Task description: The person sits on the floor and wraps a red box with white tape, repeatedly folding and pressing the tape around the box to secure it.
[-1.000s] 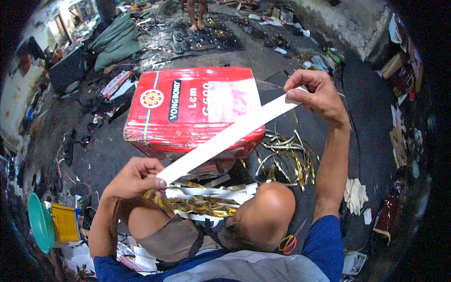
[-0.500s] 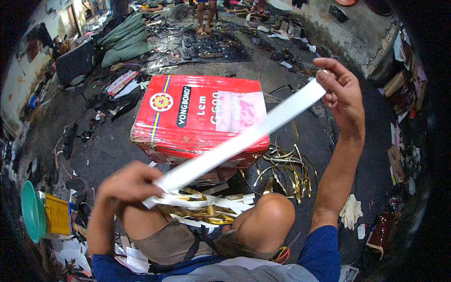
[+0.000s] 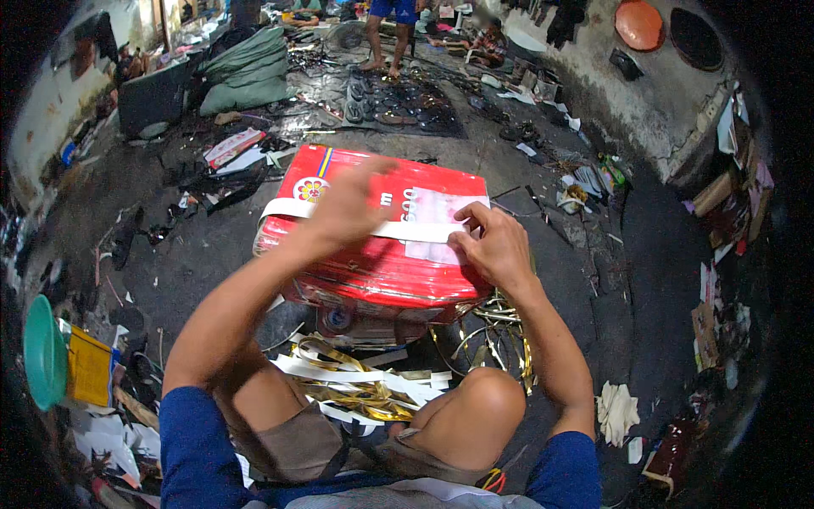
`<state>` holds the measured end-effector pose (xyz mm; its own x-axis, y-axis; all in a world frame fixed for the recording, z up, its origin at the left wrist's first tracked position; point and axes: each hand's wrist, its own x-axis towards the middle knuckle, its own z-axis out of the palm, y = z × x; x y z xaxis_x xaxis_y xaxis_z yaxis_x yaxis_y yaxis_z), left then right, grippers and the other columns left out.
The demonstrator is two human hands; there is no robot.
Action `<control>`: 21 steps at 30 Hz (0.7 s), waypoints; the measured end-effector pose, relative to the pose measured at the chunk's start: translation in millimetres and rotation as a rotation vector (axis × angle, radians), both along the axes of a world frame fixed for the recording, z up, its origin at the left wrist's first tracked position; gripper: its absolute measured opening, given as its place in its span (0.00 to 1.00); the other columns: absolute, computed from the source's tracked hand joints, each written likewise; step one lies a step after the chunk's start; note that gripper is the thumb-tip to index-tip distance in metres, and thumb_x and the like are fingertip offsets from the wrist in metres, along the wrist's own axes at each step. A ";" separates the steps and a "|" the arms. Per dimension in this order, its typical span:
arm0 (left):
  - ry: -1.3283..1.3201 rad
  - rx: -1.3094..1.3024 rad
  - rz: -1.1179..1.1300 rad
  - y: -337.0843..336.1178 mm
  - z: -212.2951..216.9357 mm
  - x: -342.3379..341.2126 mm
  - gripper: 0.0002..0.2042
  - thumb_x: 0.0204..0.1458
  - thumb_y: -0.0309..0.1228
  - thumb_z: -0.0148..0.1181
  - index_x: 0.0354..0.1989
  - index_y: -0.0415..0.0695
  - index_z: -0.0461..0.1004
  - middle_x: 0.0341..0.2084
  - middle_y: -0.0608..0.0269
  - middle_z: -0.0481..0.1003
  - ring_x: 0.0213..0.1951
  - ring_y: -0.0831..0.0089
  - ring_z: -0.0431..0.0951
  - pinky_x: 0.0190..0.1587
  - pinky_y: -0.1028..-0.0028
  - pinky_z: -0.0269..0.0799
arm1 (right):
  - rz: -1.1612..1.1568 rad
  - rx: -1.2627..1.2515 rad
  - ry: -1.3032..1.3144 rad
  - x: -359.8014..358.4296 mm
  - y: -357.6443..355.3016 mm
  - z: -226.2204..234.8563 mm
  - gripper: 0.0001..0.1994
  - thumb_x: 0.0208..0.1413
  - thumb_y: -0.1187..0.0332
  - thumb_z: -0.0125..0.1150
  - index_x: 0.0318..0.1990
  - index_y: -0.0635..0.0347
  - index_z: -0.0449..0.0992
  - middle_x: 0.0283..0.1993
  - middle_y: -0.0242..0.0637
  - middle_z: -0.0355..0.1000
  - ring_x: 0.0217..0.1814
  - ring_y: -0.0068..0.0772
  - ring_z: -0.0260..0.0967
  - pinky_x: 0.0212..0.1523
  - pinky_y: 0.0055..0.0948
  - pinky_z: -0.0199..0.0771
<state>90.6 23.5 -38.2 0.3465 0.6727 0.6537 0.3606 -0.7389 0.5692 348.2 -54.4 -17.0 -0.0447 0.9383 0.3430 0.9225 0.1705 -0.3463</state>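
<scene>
A white strip (image 3: pixel 424 231) lies across the top of a red box (image 3: pixel 373 276), its left end bending over the box's left edge. Between finger and thumb, my right hand (image 3: pixel 500 246) pinches the strip's right end near the box's right side. My left hand (image 3: pixel 346 212), blurred by motion, is over the middle of the strip with its fingers stretched out. Part of the strip is hidden beneath that hand. Between the box and my knees is a loose pile of white and gold strips (image 3: pixel 365 382).
More gold strips (image 3: pixel 509 327) lie right of the box. A green basin (image 3: pixel 44 352) and a yellow container (image 3: pixel 89 365) stand at the left. A pale glove-like cloth (image 3: pixel 617 413) lies at the right. Farther off, a person (image 3: pixel 392 34) stands behind a dark mat with footwear (image 3: pixel 398 102).
The white strip, held slanting in the air between both hands before, now lies across the box. My right hand came down and left to the box; my left hand moved up and right over the strip.
</scene>
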 end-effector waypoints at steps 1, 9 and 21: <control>0.078 -0.095 -0.098 -3.3 -6.9 31.5 0.29 0.46 0.31 0.75 0.59 0.43 0.74 0.46 0.53 0.80 0.47 0.64 0.83 0.49 0.65 0.78 | 0.034 0.023 0.006 3.6 2.7 -5.1 0.15 0.49 0.60 0.73 0.45 0.51 0.82 0.37 0.40 0.81 0.40 0.46 0.79 0.43 0.45 0.78; -0.050 -0.198 -0.222 -17.9 -33.6 94.3 0.14 0.50 0.29 0.72 0.43 0.38 0.81 0.33 0.53 0.81 0.35 0.64 0.83 0.39 0.67 0.79 | 0.132 0.213 -0.076 21.4 -12.7 -8.6 0.09 0.51 0.64 0.73 0.39 0.51 0.85 0.36 0.35 0.78 0.40 0.43 0.75 0.42 0.41 0.76; 0.068 -0.052 -0.237 -15.0 -37.2 85.1 0.09 0.50 0.31 0.73 0.36 0.39 0.83 0.31 0.56 0.78 0.32 0.61 0.80 0.36 0.66 0.77 | 0.314 0.140 0.025 39.4 -10.3 -14.5 0.10 0.54 0.66 0.72 0.43 0.54 0.87 0.41 0.39 0.73 0.44 0.42 0.74 0.46 0.38 0.76</control>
